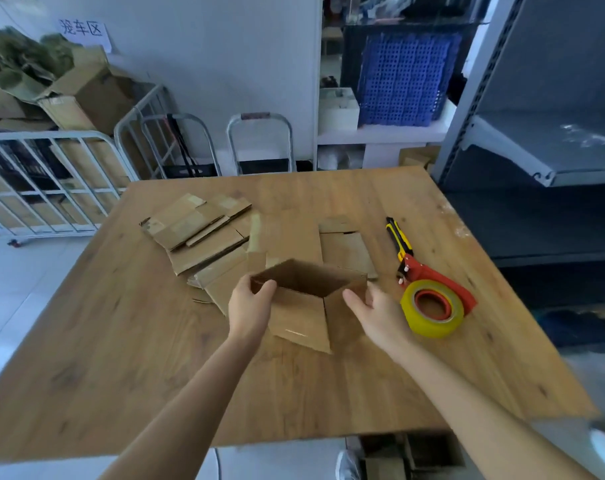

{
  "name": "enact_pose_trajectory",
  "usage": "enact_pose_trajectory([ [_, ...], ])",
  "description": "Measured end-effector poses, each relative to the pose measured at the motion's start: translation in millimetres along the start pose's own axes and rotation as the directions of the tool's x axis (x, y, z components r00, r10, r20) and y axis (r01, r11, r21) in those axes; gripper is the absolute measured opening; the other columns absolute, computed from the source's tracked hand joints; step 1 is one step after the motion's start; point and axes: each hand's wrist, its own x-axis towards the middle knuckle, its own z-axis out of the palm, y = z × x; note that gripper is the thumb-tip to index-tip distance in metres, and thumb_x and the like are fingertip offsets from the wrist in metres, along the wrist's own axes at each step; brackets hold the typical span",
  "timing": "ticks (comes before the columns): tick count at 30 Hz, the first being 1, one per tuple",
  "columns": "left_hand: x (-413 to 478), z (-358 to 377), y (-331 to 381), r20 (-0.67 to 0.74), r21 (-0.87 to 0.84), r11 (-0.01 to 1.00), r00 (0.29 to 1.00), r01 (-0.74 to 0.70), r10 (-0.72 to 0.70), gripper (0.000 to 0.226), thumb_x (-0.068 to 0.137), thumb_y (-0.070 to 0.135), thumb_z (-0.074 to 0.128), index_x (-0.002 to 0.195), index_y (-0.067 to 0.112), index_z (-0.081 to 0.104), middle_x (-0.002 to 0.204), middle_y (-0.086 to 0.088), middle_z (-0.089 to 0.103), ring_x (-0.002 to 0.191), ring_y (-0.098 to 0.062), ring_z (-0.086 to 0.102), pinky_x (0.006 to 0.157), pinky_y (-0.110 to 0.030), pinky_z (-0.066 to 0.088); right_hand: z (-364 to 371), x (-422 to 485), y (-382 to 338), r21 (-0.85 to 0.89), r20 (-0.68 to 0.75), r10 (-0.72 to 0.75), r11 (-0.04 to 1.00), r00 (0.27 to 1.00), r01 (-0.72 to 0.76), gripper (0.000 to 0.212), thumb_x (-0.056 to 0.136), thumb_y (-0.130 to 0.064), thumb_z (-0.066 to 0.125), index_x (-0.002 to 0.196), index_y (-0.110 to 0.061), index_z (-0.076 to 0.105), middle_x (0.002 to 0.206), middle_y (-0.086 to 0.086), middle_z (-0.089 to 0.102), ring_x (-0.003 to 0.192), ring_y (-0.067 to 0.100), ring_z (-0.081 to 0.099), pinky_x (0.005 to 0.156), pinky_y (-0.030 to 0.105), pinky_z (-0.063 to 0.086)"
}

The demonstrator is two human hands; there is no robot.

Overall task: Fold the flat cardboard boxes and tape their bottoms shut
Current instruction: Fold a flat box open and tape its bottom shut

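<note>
Gripping popped-open brown cardboard box (pixel 301 315) by both ends with left hand (pixel 249 306) and right hand (pixel 380 315) fingers (pixel 268 286), mouth up, long axis left-right.

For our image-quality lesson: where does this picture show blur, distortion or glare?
Head view: wide-angle lens skews the table and shelf; box, left hand and right hand slightly blurred; lower-right corner smeared; small glare streak on the box's flap; lighting flat, shadows faint.

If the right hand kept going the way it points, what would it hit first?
The open cardboard box: the right hand seems to hold its right corner, pointing forward and left into it.
</note>
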Motion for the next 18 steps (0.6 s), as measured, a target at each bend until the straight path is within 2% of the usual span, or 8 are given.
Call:
enact_pose_trajectory([
  [2,-10,2,-3,0.087,0.03,0.999,0.996,-0.014,0.012,0.032,0.087,0.032,0.05,0.113,0.016,0.061,0.099,-0.005,0.066,0.095,-0.022,0.06,0.086,-0.042,0.05,10,-7,4,0.076,0.092,0.001,0.997,0.996,-0.008,0.041,0.097,-0.043,0.051,0.13,-0.02,0.055,0.121,-0.011,0.064,0.115,0.006,0.058,0.096,0.023,0.048],
  [4,-16,3,-5,0.105,0.051,0.999,0.994,-0.014,0.008,0.056,0.078,0.044,0.046,0.126,0.017,0.055,0.112,-0.004,0.064,0.106,-0.023,0.059,0.095,-0.044,0.049,15,-12,5,0.144,0.14,-0.016,0.99,0.99,-0.005,0.056,0.091,-0.054,0.053,0.138,-0.023,0.05,0.125,-0.011,0.063,0.12,0.009,0.056,0.101,0.031,0.047],
  [6,-18,0,-6,0.106,0.079,0.996,0.994,-0.029,0.02,0.069,0.074,0.053,0.044,0.135,0.021,0.047,0.121,-0.001,0.062,0.111,-0.022,0.057,0.099,-0.047,0.047,15,-14,5,0.201,0.21,-0.019,0.979,0.978,-0.024,0.088,0.075,-0.069,0.063,0.147,-0.026,0.036,0.137,-0.012,0.054,0.129,0.008,0.049,0.107,0.035,0.044],
  [8,-19,-4,-3,0.124,0.131,0.989,0.991,-0.065,0.049,0.066,0.081,0.055,0.048,0.137,0.021,0.046,0.12,0.001,0.062,0.111,-0.02,0.058,0.096,-0.044,0.05,13,-11,7,0.165,0.287,0.016,0.984,0.958,-0.066,0.131,0.055,-0.072,0.079,0.155,-0.028,0.008,0.151,-0.014,0.033,0.139,0.009,0.033,0.114,0.041,0.036],
  [10,-21,-6,0,0.163,0.187,0.973,0.981,-0.135,0.105,0.05,0.09,0.046,0.053,0.133,0.02,0.051,0.108,0.004,0.066,0.1,-0.013,0.061,0.085,-0.033,0.053,12,-8,8,0.07,0.282,0.021,0.997,0.959,-0.042,0.148,0.043,-0.071,0.084,0.155,-0.025,-0.002,0.154,-0.013,0.026,0.142,0.011,0.028,0.116,0.041,0.033],
  [12,-25,-4,-2,0.206,0.245,0.947,0.965,-0.209,0.16,0.037,0.094,0.037,0.056,0.129,0.024,0.054,0.101,0.008,0.065,0.092,-0.007,0.06,0.074,-0.023,0.049,11,-5,12,0.04,0.244,-0.03,0.999,0.969,0.021,0.134,0.046,-0.063,0.087,0.152,-0.025,0.014,0.148,-0.008,0.039,0.136,0.012,0.039,0.109,0.033,0.041],
  [15,-30,1,-5,0.226,0.297,0.921,0.956,-0.251,0.188,0.051,0.093,0.04,0.056,0.14,0.024,0.046,0.112,0.009,0.065,0.099,-0.007,0.06,0.08,-0.02,0.05,2,1,12,0.055,0.262,-0.067,0.997,0.963,0.055,0.092,0.065,-0.026,0.087,0.141,-0.027,0.035,0.132,-0.007,0.054,0.124,0.01,0.051,0.086,0.009,0.044],
  [18,-37,-1,-7,0.229,0.323,0.897,0.945,-0.301,0.235,0.036,0.098,0.038,0.048,0.134,0.031,0.05,0.093,0.018,0.063,0.081,0.002,0.058,0.069,-0.012,0.046,-14,12,19,0.033,0.294,-0.071,0.997,0.953,0.064,0.091,0.067,-0.017,0.087,0.142,-0.024,0.035,0.131,-0.009,0.052,0.124,0.009,0.048,0.092,0.015,0.04],
])
